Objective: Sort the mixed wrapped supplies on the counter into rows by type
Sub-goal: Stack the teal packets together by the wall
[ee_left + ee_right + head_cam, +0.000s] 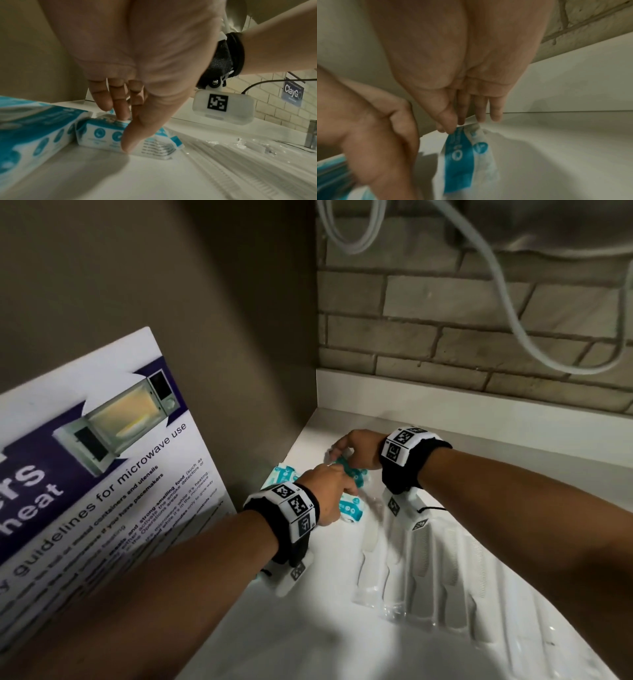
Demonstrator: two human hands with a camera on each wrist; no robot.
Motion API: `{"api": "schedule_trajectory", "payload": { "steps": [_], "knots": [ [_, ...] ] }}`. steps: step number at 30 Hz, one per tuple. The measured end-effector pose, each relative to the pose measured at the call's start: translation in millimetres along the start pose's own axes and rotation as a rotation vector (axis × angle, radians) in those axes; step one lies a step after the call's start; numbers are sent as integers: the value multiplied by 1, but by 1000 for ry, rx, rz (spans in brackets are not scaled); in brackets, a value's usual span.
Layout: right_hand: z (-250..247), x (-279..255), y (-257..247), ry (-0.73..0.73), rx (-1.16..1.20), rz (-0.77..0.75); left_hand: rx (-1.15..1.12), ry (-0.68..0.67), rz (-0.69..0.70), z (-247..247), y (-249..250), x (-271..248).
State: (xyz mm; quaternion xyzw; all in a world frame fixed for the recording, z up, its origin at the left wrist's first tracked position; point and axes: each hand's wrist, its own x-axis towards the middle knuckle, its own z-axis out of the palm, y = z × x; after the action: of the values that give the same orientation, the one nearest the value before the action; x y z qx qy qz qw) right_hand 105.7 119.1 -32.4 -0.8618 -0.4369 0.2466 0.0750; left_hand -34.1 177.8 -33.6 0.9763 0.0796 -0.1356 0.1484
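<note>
Teal-white packets (349, 508) (both hands pinching one each) lie on a white counter (308, 628) below brick wall (445, 313).

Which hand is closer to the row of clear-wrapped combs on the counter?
Left, though only by a little. The left hand sits just beside the far end of the combs, gripping a blue packet. The right hand is farther back, pinching another blue packet.

Black wristbands (416, 463) worn on bare forearms; white blocks with black square-pattern markers (296, 505) strapped on; white camera housing (223, 108) hung beneath.
</note>
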Motion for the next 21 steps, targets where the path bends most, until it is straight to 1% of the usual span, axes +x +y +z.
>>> {"api": "schedule_trajectory", "payload": {
  "steps": [1,3,5,7,10,14,21],
  "knots": [
    [2,0,-1,10,-11,1,10,3,4,1,1,1],
    [7,2,0,89,-62,21,26,13,11,2,2,1],
    [10,2,0,143,-81,80,16,45,-2,3,0,1],
    [9,0,-1,106,-111,117,5,83,-18,3,-3,1],
    [4,-5,-1,45,-150,80,-9,91,-36,4,-7,1],
    [1,-12,0,47,-136,33,-20,125,-66,6,-8,3],
    [2,-12,-1,41,-106,32,-14,161,-51,9,-9,6]
  ]
}}
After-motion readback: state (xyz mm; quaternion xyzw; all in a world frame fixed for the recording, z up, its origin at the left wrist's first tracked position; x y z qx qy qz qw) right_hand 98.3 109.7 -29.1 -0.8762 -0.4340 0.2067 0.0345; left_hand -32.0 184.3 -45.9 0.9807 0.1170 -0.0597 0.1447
